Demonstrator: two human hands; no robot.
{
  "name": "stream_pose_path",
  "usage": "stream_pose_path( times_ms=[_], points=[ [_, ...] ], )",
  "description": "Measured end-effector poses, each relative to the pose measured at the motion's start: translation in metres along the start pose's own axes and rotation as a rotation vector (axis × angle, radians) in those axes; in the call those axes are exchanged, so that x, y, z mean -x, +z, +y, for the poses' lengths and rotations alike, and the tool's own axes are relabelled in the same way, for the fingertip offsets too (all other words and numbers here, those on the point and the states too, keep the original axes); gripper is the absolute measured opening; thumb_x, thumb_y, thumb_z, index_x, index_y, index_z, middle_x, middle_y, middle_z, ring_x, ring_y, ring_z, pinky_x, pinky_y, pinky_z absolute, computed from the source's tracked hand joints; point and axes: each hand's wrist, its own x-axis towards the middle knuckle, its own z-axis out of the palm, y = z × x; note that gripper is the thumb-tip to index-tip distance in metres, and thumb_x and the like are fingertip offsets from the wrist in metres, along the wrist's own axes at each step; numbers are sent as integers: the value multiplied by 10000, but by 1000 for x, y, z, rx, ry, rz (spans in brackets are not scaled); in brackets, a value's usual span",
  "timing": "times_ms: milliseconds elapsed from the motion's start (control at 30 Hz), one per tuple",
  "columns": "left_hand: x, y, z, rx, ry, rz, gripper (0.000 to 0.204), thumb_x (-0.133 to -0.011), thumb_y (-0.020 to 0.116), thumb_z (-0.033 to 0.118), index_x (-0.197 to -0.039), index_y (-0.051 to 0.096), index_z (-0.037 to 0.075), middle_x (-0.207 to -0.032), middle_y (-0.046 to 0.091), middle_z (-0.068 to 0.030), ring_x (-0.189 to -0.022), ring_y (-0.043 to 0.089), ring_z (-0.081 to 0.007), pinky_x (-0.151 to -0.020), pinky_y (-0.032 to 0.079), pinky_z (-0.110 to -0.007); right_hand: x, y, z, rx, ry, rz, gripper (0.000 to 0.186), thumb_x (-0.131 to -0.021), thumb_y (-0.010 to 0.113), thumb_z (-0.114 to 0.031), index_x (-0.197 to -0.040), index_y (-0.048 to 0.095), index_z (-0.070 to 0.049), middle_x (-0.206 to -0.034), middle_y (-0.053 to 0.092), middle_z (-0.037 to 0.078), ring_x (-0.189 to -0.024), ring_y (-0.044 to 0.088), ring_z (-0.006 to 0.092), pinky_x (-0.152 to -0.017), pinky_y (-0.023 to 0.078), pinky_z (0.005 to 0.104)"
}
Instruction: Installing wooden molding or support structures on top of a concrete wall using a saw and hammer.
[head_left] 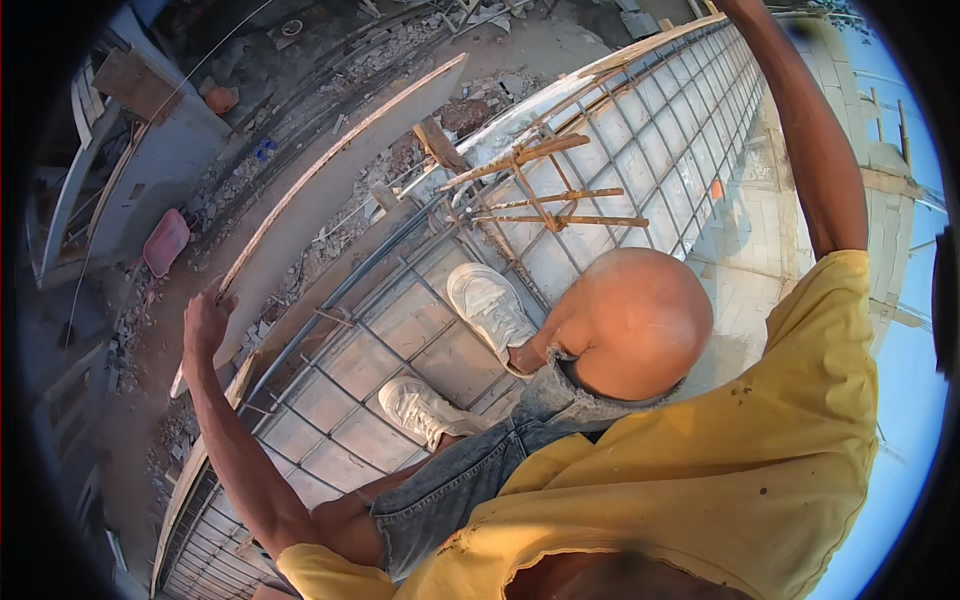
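My left hand (207,320) is closed round the near part of the upper edge of a long wooden board (345,185). This board stands on edge beyond the rim of the slab and slants away to the upper right. My right arm (815,150) reaches far up and forward. Of my right hand (738,6) only a part shows at the top of the picture, near the far end of the steel grid (640,110); its fingers are cut off.
My white shoes (490,305) rest on the rebar grid over pale panels. Rusty bent bars (560,205) jut up beside my knee. Left of the slab edge lies a lower level with rubble (400,165), a pink tub (166,243) and a pale wall (175,165).
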Motion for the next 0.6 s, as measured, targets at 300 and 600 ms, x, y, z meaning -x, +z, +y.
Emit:
stream_pose_path(
  times_ms=[300,600],
  points=[
    [68,-87,-21,-227,-210,198,409,-861,590,67,-1259,586,160,-1108,650,-172,-1036,614,-355,-859,475,-435,230,142,86,198,343,-1127,460,-956,486,-333,-1393,451,-190,-1261,566,172,-1146,531,356,-995,426,420],
    [166,-102,-5,-381,-584,96,416,-849,590,44,-1252,597,149,-1084,653,-179,-996,625,-357,-831,479,-449,147,175,84,-97,501,-394,499,-978,457,-404,-1419,415,-172,-1250,579,199,-1109,548,414,-941,444,411]
  ],
)
